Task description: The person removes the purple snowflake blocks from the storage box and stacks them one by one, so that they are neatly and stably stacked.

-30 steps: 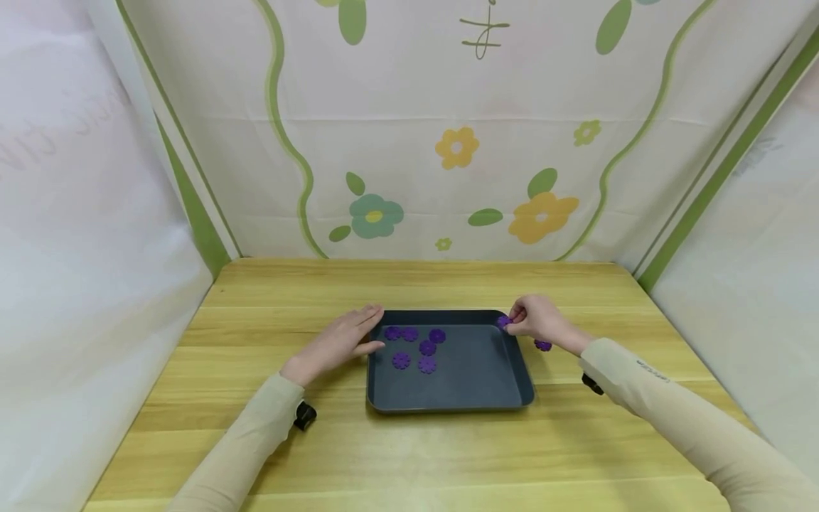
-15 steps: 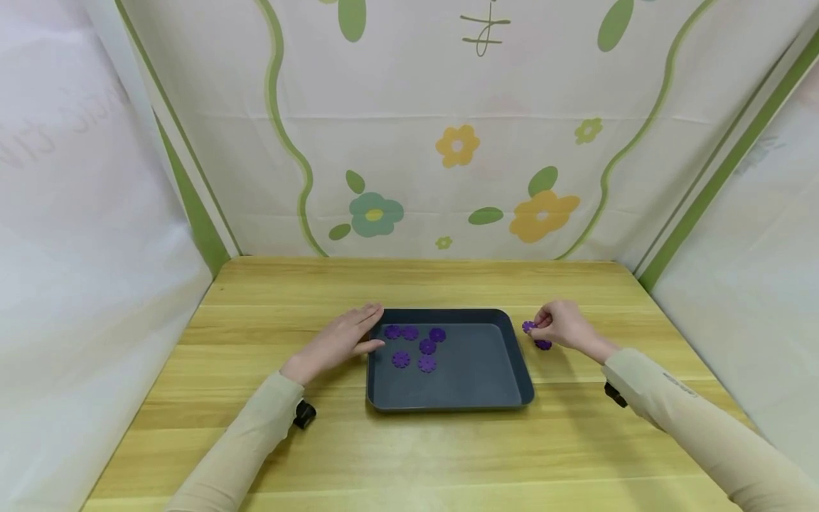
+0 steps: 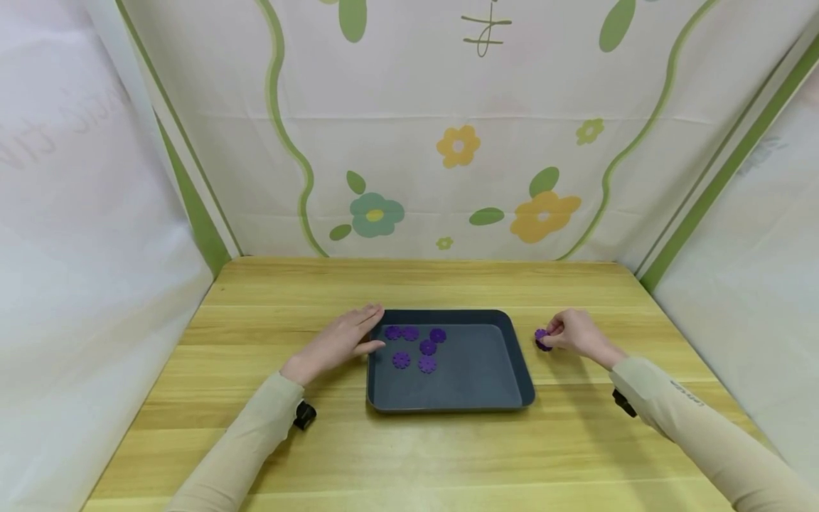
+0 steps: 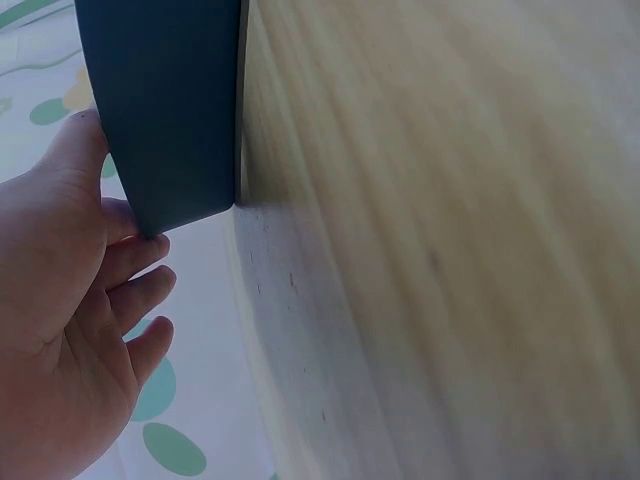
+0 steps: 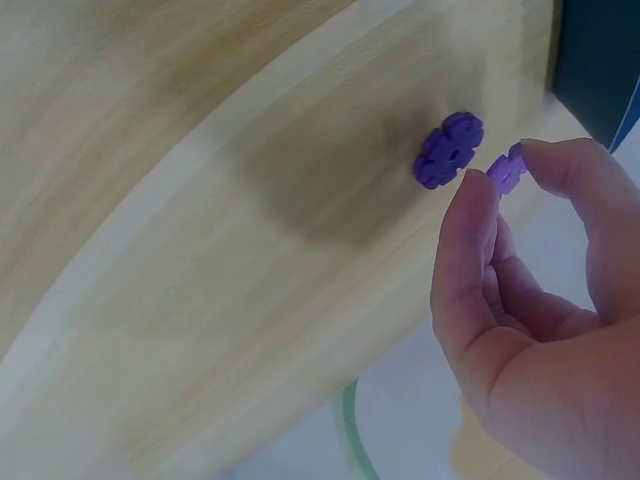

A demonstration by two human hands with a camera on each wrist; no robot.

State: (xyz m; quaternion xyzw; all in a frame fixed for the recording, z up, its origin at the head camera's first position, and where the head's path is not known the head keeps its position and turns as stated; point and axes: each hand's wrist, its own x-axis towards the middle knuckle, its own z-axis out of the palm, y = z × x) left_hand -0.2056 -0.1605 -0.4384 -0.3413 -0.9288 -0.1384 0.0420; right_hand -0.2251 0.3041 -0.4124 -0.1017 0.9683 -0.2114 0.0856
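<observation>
Right wrist: purple flower piece (image 5: 508, 170) pinched in right hand (image 5: 545, 320), close to a second piece (image 5: 449, 151) on the tabletop (image 5: 150, 330).
Tray (image 3: 476, 370) lies left of both; left hand (image 3: 334, 346), thumb spread, touches its far left corner, farther off.

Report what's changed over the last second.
Still pinching a purple piece, the right hand moved right from the far right corner of the tray to the loose piece on the table. The left hand, tray and six pieces inside stayed put.
</observation>
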